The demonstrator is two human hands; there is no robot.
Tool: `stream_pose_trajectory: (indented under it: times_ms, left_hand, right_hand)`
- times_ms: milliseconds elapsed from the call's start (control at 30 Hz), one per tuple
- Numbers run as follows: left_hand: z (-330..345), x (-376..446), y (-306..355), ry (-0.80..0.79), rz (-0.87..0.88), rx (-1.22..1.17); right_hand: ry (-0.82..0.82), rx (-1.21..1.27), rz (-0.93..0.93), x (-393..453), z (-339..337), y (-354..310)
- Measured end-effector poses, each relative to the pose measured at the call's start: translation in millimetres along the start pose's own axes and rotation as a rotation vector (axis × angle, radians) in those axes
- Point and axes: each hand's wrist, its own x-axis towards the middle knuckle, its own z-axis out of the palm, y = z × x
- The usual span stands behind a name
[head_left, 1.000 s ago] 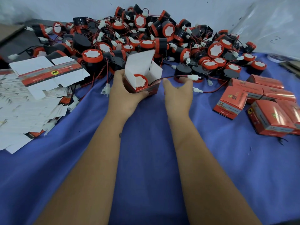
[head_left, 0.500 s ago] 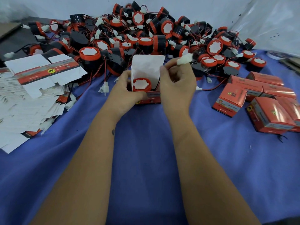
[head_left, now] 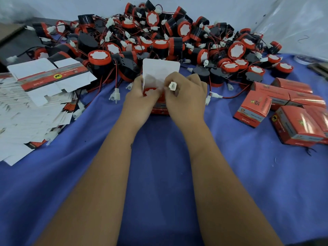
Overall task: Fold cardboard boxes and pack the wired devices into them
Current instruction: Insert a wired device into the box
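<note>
Blue cloth (head_left: 159, 174) covers the table, where the left hand (head_left: 140, 102) grips an open red box (head_left: 159, 109) holding a red-capped device (head_left: 150, 91), while the right hand (head_left: 186, 98) pinches its white connector (head_left: 172, 86) above the opening.

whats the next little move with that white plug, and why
Probably tuck the white connector down into the open box beside the device, then fold the upright white flap over. The right hand pinches the connector just above the opening, the left hand steadies the box, and the device already sits inside.
</note>
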Motion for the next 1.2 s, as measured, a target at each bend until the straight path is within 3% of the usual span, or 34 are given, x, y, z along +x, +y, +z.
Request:
stream_pose_trajectory:
  times_ms: [67,200,367,600,900,1000,1200]
  left_hand:
    - [1,1,-3,0.014,0.027,0.023]
    - [1,3,-4,0.017,0.036,0.022]
    - [3,1,-2,0.049,0.053,0.041]
    - [1,1,-2,0.018,0.065,0.051]
    - [1,3,-5,0.012,0.065,0.061]
    - [1,3,-4,0.018,0.061,0.061]
    - [3,2,-4,0.064,0.053,0.069]
  right_hand:
    - [-0.018,0.129,0.116,0,0,-1]
    - [-0.055,0.681,0.357,2,-12,-11]
    - [-0.142,0.934,0.505,6,-16,-7]
    - [-0.041,0.858,0.404,7,-10,-5]
    - [0.08,0.326,0.196,5,2,1]
    - [0.048,0.092,0.089,2,2,6]
    - [0.116,0.078,-0.034,2,-2,7]
